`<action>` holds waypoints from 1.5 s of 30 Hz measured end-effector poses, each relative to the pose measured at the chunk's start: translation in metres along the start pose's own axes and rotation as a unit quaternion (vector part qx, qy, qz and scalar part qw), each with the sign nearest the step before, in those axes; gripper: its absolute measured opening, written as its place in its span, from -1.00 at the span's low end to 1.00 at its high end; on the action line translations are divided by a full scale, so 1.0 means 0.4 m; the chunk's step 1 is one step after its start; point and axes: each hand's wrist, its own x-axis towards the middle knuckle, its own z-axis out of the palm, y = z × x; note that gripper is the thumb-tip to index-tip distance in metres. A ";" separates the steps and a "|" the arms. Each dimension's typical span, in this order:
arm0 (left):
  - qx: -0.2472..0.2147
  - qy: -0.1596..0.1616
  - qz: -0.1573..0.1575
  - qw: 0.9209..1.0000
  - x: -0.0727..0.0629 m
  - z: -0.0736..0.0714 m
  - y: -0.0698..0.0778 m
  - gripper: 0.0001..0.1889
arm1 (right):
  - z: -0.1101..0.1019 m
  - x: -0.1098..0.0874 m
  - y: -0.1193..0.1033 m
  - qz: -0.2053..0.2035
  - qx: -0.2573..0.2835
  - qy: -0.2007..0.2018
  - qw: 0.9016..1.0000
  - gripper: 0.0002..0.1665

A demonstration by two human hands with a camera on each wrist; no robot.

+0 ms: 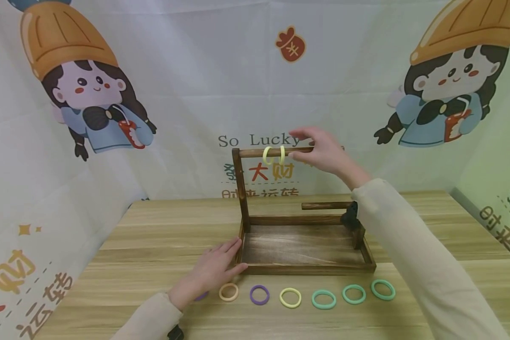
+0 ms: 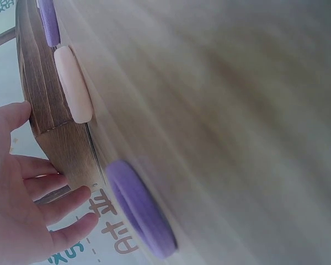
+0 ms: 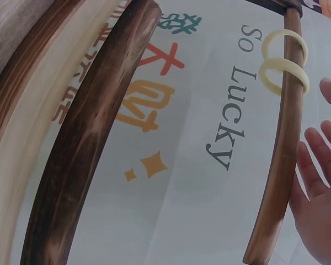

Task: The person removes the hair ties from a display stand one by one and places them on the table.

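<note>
A dark wooden rack (image 1: 306,269) with a tray base stands on the table. Two pale yellow rings (image 1: 282,155) hang side by side on its upper bar (image 3: 277,160), toward the left end. My right hand (image 1: 323,152) is at that bar just right of the rings, thumb and fingers spread apart, holding nothing. In the right wrist view the rings (image 3: 287,77) are apart from the fingers. My left hand (image 1: 210,267) touches the tray's front left corner with its fingers extended. Part of a purple ring (image 2: 140,210) on the table is hidden by that hand in the head view.
Along the tray's front lie a peach ring (image 1: 228,292), a purple ring (image 1: 259,295), a yellow ring (image 1: 291,298) and three green rings (image 1: 324,300). A lower wooden bar (image 1: 325,206) juts leftward from the rack's right side. Printed cloth (image 1: 187,118) hangs behind the table.
</note>
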 end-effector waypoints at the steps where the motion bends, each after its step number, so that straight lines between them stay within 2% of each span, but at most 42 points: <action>1: 0.000 0.001 0.001 1.000 0.000 0.001 0.000 -0.34 | 0.003 0.002 0.000 0.002 -0.003 -0.003 1.000 -0.39; 7: 0.003 0.002 0.001 1.000 -0.003 0.001 0.001 -0.33 | 0.019 0.013 0.003 0.013 -0.032 -0.022 0.999 -0.38; 17: 0.005 0.005 0.001 1.000 0.000 0.002 0.001 -0.34 | 0.036 0.022 0.002 0.006 -0.063 -0.039 0.997 -0.38; 26: 0.004 0.005 0.002 1.000 0.000 0.002 0.000 -0.34 | 0.047 0.025 -0.009 0.008 -0.098 -0.043 0.994 -0.38; 45: 0.008 0.009 0.004 1.000 -0.001 0.007 -0.002 -0.33 | 0.066 0.027 -0.012 0.046 -0.173 -0.026 0.984 -0.31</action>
